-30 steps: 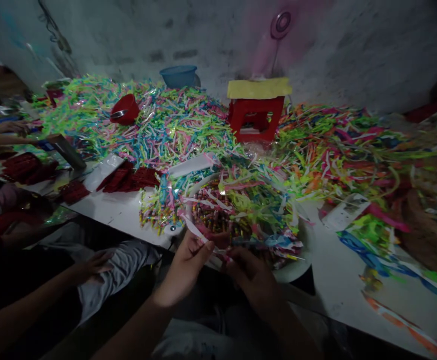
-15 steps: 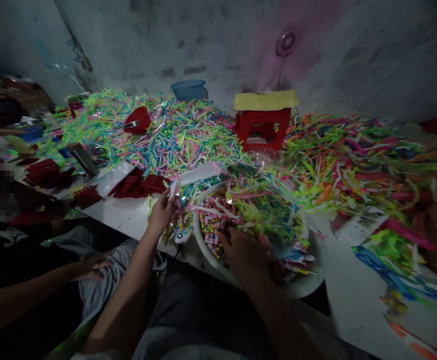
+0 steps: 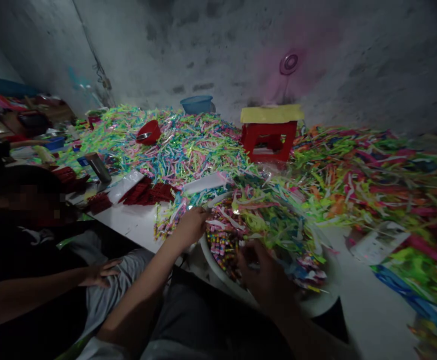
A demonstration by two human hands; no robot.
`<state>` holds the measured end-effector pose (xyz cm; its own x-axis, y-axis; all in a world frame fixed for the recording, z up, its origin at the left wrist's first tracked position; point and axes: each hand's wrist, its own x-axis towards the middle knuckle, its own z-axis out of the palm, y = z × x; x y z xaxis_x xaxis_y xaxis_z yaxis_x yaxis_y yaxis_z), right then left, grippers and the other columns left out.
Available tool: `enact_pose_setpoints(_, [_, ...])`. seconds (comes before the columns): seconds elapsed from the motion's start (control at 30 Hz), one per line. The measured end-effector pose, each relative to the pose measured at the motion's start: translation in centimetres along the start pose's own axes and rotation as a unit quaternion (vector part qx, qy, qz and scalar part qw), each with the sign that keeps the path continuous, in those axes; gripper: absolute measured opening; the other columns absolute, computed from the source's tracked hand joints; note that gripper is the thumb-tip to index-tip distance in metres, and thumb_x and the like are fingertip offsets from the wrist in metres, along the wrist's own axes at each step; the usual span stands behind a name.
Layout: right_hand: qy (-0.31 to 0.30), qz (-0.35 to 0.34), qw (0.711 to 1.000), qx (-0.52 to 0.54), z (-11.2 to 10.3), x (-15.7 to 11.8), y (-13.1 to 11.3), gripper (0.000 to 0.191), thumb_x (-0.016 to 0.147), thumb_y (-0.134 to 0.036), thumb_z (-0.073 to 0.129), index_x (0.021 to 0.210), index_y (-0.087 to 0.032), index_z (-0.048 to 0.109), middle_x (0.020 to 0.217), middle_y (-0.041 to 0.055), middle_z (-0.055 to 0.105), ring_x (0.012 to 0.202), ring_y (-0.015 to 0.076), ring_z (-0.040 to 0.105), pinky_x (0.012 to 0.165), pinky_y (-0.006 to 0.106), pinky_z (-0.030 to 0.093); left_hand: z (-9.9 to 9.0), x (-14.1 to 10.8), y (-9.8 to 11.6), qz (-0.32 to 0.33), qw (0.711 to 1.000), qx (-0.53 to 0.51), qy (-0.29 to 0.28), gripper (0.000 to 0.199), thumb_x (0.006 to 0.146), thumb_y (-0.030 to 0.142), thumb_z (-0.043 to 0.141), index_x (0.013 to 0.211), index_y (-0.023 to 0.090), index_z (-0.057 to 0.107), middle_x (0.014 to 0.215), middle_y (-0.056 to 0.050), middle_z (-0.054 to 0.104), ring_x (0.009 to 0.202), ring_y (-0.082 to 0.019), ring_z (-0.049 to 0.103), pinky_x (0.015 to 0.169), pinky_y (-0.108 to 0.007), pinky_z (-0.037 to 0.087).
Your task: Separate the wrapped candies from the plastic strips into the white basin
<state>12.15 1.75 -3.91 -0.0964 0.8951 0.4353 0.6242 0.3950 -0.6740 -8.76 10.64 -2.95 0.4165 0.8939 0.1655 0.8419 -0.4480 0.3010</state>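
Note:
A wide pale basin in front of me holds small striped bead-like pieces and a tangle of coloured strips. My left hand is at the basin's left rim, its fingers drawn together and pointing inward. Whatever lies between those fingertips is too small to make out. Over the near part of the basin, my right hand is curled, thumb and forefinger close together by the striped pieces. A tiny pale spot shows at its fingertips, but I cannot name it. More strips and pieces lie left of the basin.
Heaped strips cover the table's back. On or among them are a red bowl, a blue basin and a red stool with a yellow top. Red racks lie left; a person's hand rests beside me.
My left hand has moved right, from the strips beside the basin to its rim. My right hand has shifted slightly right and nearer to me. The whole view has tilted a little upward.

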Motion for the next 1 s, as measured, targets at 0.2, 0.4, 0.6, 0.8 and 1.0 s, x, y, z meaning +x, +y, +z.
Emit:
enact_pose_setpoints(0.2, [-0.009, 0.041, 0.999, 0.025, -0.9, -2.6, -0.5, 0.025, 0.094, -0.034, 0.039, 0.109, -0.022, 0.055, 0.091, 0.0048, 0.07, 0.08, 0.0195, 0.068, 0.071, 0.028, 0.052, -1.5, -1.6, 0.4, -0.042, 0.979, -0.156, 0.127, 0.015, 0.08, 0.016, 0.059, 0.094, 0.016, 0.062, 0.099, -0.009, 0.058, 0.092, -0.021, 0.057, 0.081, -0.034, 0.047])
enact_pose_setpoints(0.4, [-0.035, 0.006, 0.998, 0.054, -1.2, -2.9, -2.1, 0.023, 0.097, -0.034, 0.038, 0.103, -0.024, 0.057, 0.081, 0.0026, 0.07, 0.071, 0.0175, 0.066, 0.068, 0.026, 0.052, -2.2, -4.2, 5.8, -0.191, 0.721, -0.647, 0.158, 0.036, 0.073, 0.035, 0.075, 0.099, 0.018, 0.056, 0.079, 0.001, 0.065, 0.068, -0.012, 0.064, 0.066, -0.025, 0.055])
enact_pose_setpoints(0.6, [0.023, 0.009, 1.0, 0.02, -1.2, -3.0, -2.2, 0.017, 0.093, -0.03, 0.047, 0.099, -0.021, 0.06, 0.081, 0.0047, 0.07, 0.07, 0.0173, 0.067, 0.065, 0.025, 0.051, -1.6, -5.3, 9.3, -0.243, 0.597, -0.754, 0.122, 0.04, 0.061, 0.029, 0.085, 0.094, 0.013, 0.068, 0.085, -0.004, 0.073, 0.063, -0.01, 0.066, 0.063, -0.02, 0.058])
enact_pose_setpoints(0.8, [0.031, 0.018, 0.999, 0.03, -1.3, -3.6, -1.7, 0.014, 0.091, -0.031, 0.052, 0.096, -0.022, 0.061, 0.082, 0.0042, 0.07, 0.07, 0.0162, 0.067, 0.065, 0.024, 0.052, -1.5, -5.3, 9.2, -0.233, 0.608, -0.751, 0.111, 0.041, 0.066, 0.027, 0.082, 0.102, 0.014, 0.069, 0.093, -0.006, 0.074, 0.071, -0.014, 0.07, 0.067, -0.023, 0.06])
enact_pose_setpoints(1.0, [0.003, -0.024, 0.999, -0.025, -1.4, -3.6, -1.7, 0.02, 0.091, -0.028, 0.049, 0.09, -0.019, 0.066, 0.068, 0.0042, 0.066, 0.062, 0.0172, 0.063, 0.058, 0.025, 0.047, -2.0, -5.4, 9.7, -0.211, 0.629, -0.743, 0.09, 0.041, 0.067, 0.03, 0.081, 0.102, 0.014, 0.069, 0.094, -0.009, 0.074, 0.07, -0.015, 0.07, 0.064, -0.024, 0.059])
